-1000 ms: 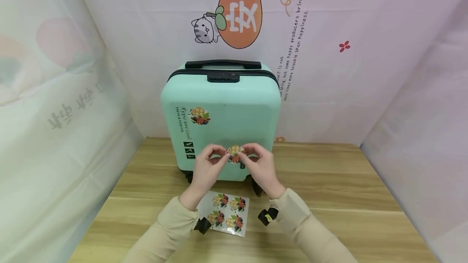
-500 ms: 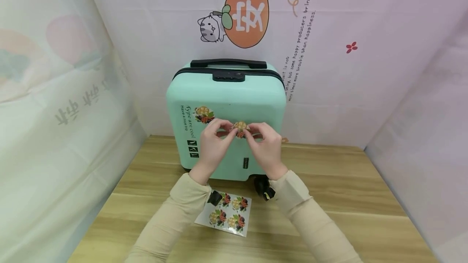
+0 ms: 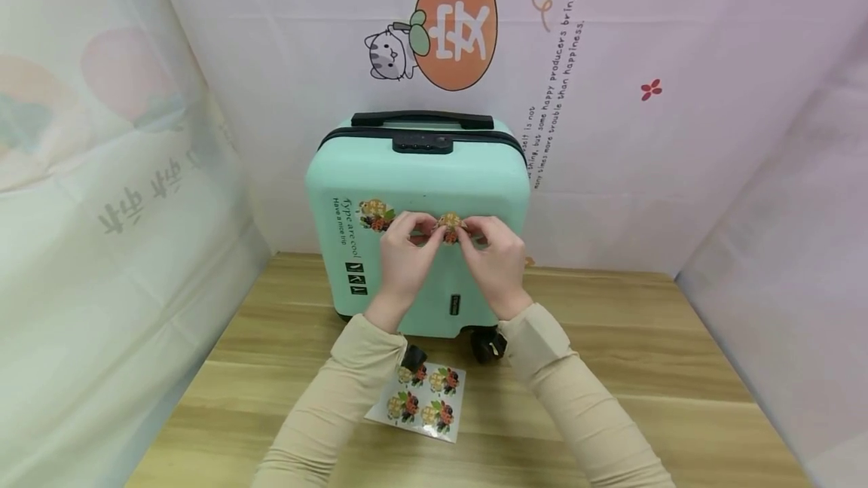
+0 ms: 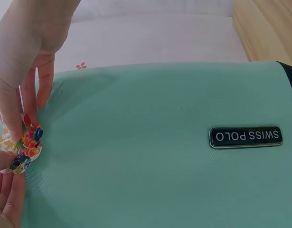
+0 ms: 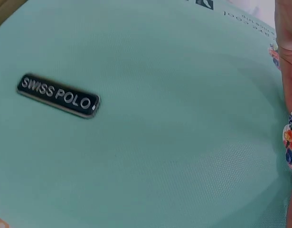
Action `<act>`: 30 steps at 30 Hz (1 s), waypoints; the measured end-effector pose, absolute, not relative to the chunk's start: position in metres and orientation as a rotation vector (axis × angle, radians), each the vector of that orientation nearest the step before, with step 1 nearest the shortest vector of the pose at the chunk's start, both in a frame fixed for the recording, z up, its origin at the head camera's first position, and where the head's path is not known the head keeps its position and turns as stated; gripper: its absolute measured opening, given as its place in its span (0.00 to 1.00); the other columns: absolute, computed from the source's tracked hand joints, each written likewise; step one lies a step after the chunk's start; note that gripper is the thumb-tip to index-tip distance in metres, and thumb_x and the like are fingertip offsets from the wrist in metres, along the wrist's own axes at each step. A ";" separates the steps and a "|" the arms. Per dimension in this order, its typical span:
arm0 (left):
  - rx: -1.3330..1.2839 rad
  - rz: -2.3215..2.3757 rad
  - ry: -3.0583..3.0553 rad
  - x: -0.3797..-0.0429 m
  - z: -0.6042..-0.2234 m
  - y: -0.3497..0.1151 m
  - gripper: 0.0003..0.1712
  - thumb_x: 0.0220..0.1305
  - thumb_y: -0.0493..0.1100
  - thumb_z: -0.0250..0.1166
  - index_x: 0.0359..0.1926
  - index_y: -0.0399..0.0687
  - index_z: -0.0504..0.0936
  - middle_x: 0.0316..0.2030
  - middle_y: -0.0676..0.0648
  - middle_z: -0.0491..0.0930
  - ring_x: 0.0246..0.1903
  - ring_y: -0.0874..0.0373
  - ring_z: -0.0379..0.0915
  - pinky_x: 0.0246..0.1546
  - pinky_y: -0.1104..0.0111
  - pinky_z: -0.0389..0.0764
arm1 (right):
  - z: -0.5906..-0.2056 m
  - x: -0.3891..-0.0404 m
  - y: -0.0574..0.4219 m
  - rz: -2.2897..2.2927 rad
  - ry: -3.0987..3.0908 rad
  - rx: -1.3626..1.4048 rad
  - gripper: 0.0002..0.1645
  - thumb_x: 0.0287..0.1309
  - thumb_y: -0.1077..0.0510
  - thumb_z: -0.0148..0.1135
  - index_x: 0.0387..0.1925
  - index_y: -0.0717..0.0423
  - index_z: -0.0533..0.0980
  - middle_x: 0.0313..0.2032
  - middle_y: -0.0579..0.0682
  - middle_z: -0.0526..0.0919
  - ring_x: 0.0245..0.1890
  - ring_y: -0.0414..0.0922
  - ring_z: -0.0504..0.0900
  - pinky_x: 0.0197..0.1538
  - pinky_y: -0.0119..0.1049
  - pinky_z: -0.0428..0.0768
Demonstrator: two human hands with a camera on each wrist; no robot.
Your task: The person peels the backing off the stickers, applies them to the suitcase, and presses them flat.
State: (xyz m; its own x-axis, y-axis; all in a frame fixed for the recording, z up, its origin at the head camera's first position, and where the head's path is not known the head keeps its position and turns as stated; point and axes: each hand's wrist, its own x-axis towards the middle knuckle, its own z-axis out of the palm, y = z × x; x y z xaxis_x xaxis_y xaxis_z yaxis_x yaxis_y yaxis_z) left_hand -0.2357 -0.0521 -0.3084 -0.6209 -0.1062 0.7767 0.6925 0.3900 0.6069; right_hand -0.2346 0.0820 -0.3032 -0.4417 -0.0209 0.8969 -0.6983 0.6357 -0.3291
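Observation:
A mint-green suitcase (image 3: 420,172) stands upright at the back of the table. In front of its upper right face, a fruit-patterned sticker (image 3: 450,227) is stretched between both hands. My left hand (image 3: 405,262) pinches its left edge between thumb and fingers; my right hand (image 3: 496,262) pinches the right edge. The left wrist view shows the sticker (image 4: 28,145) very near the suitcase surface; whether it touches cannot be told. At the right border of the right wrist view only part of the sticker (image 5: 291,140) appears. Another such sticker (image 3: 375,215) lies on the suitcase's left side, beside printed lettering.
A white sticker sheet (image 3: 444,405) with several fruit stickers lies on the wooden table (image 3: 610,367) below the forearms. A black nameplate (image 4: 245,137) sits low on the suitcase. Printed cloth (image 3: 610,172) hangs behind and at both sides.
Both hands have risen with the sticker, from the suitcase's lower part to its upper right area. The nameplate has come into full sight, and the head view has shifted slightly.

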 end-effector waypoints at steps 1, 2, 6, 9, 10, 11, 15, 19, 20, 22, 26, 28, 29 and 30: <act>-0.502 -1.309 -1.878 -0.236 -0.308 -0.052 0.05 0.56 0.36 0.68 0.31 0.38 0.82 0.29 0.42 0.78 0.30 0.53 0.77 0.32 0.69 0.83 | -0.303 -0.235 0.082 0.865 -1.885 0.561 0.04 0.52 0.65 0.68 0.31 0.64 0.82 0.29 0.57 0.84 0.27 0.48 0.83 0.30 0.37 0.83; -0.498 -1.310 -1.878 -0.236 -0.308 -0.051 0.05 0.56 0.36 0.68 0.31 0.38 0.82 0.29 0.42 0.79 0.30 0.53 0.77 0.32 0.68 0.83 | -0.303 -0.235 0.082 0.856 -1.888 0.550 0.04 0.52 0.65 0.68 0.31 0.63 0.82 0.29 0.57 0.85 0.27 0.48 0.83 0.30 0.37 0.83; -0.484 -1.304 -1.880 -0.235 -0.307 -0.050 0.04 0.57 0.36 0.68 0.31 0.37 0.82 0.29 0.42 0.79 0.29 0.53 0.78 0.31 0.68 0.82 | -0.303 -0.235 0.081 0.812 -1.898 0.528 0.05 0.51 0.64 0.68 0.31 0.62 0.82 0.28 0.56 0.85 0.27 0.47 0.83 0.31 0.38 0.83; -0.477 -1.292 -1.878 -0.235 -0.307 -0.049 0.04 0.57 0.35 0.68 0.31 0.37 0.82 0.29 0.42 0.79 0.29 0.53 0.78 0.31 0.69 0.82 | -0.302 -0.235 0.080 0.792 -1.896 0.520 0.05 0.51 0.63 0.69 0.31 0.62 0.83 0.28 0.56 0.85 0.26 0.47 0.83 0.31 0.38 0.83; -0.475 -1.283 -1.878 -0.235 -0.307 -0.048 0.04 0.57 0.35 0.68 0.31 0.37 0.82 0.29 0.42 0.79 0.29 0.54 0.78 0.31 0.69 0.82 | -0.302 -0.235 0.080 0.784 -1.896 0.515 0.05 0.51 0.63 0.69 0.31 0.62 0.83 0.28 0.55 0.85 0.26 0.47 0.84 0.31 0.38 0.82; -0.473 -1.274 -1.878 -0.236 -0.307 -0.048 0.04 0.57 0.35 0.68 0.31 0.37 0.82 0.29 0.43 0.79 0.29 0.54 0.78 0.31 0.69 0.82 | -0.302 -0.235 0.080 0.779 -1.895 0.510 0.05 0.51 0.63 0.69 0.31 0.62 0.83 0.28 0.55 0.85 0.26 0.47 0.84 0.31 0.39 0.82; -0.470 -1.249 -1.869 -0.237 -0.308 -0.047 0.04 0.57 0.35 0.68 0.31 0.37 0.82 0.29 0.43 0.79 0.28 0.54 0.77 0.30 0.70 0.82 | -0.302 -0.236 0.080 0.735 -1.899 0.496 0.05 0.51 0.62 0.69 0.30 0.61 0.83 0.28 0.55 0.86 0.26 0.46 0.84 0.30 0.38 0.82; -0.461 -1.230 -1.858 -0.238 -0.307 -0.047 0.04 0.56 0.34 0.68 0.30 0.36 0.82 0.28 0.42 0.79 0.27 0.53 0.77 0.29 0.70 0.82 | -0.301 -0.236 0.081 0.690 -1.887 0.494 0.07 0.50 0.60 0.70 0.30 0.61 0.83 0.26 0.55 0.86 0.24 0.46 0.84 0.27 0.37 0.81; -0.458 -1.228 -1.859 -0.237 -0.307 -0.046 0.04 0.56 0.34 0.68 0.30 0.36 0.82 0.28 0.42 0.79 0.27 0.53 0.77 0.29 0.70 0.82 | -0.301 -0.236 0.081 0.683 -1.884 0.494 0.07 0.50 0.60 0.71 0.30 0.61 0.83 0.26 0.54 0.86 0.23 0.46 0.83 0.27 0.37 0.81; -0.452 -1.224 -1.864 -0.237 -0.306 -0.046 0.03 0.56 0.34 0.68 0.30 0.37 0.82 0.28 0.42 0.79 0.27 0.53 0.77 0.29 0.70 0.82 | -0.300 -0.236 0.082 0.678 -1.880 0.496 0.07 0.49 0.60 0.71 0.30 0.61 0.83 0.26 0.54 0.86 0.22 0.45 0.83 0.26 0.37 0.81; -0.443 -1.222 -1.881 -0.237 -0.306 -0.046 0.04 0.56 0.35 0.69 0.30 0.37 0.82 0.28 0.42 0.79 0.27 0.53 0.78 0.28 0.69 0.81 | -0.299 -0.237 0.083 0.686 -1.881 0.501 0.07 0.49 0.60 0.71 0.29 0.61 0.83 0.26 0.54 0.86 0.22 0.45 0.83 0.26 0.37 0.81; -0.438 -1.217 -1.886 -0.238 -0.306 -0.046 0.04 0.56 0.35 0.69 0.30 0.38 0.82 0.28 0.42 0.79 0.27 0.53 0.78 0.28 0.69 0.81 | -0.298 -0.237 0.083 0.690 -1.880 0.504 0.06 0.49 0.61 0.71 0.29 0.61 0.83 0.26 0.54 0.86 0.22 0.45 0.83 0.26 0.37 0.81; -0.436 -1.216 -1.886 -0.238 -0.306 -0.046 0.04 0.56 0.35 0.69 0.30 0.38 0.82 0.28 0.42 0.79 0.27 0.53 0.78 0.28 0.69 0.81 | -0.298 -0.237 0.084 0.689 -1.880 0.503 0.06 0.49 0.61 0.71 0.29 0.60 0.83 0.26 0.54 0.86 0.22 0.45 0.83 0.26 0.37 0.81; -0.434 -1.210 -1.887 -0.238 -0.306 -0.046 0.04 0.56 0.35 0.69 0.30 0.37 0.82 0.28 0.42 0.79 0.27 0.54 0.78 0.28 0.69 0.81 | -0.298 -0.237 0.084 0.687 -1.879 0.503 0.06 0.49 0.61 0.71 0.29 0.60 0.83 0.25 0.54 0.86 0.22 0.45 0.83 0.26 0.37 0.81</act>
State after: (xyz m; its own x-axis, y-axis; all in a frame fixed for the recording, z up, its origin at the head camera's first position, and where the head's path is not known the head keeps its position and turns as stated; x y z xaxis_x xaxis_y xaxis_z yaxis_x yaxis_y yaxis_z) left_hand -0.2379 -0.0456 -0.3058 -0.5941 -0.1415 0.7919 0.6608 0.4755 0.5807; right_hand -0.2371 0.0837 -0.2977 -0.3847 -0.0333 0.9225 -0.6207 0.7491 -0.2317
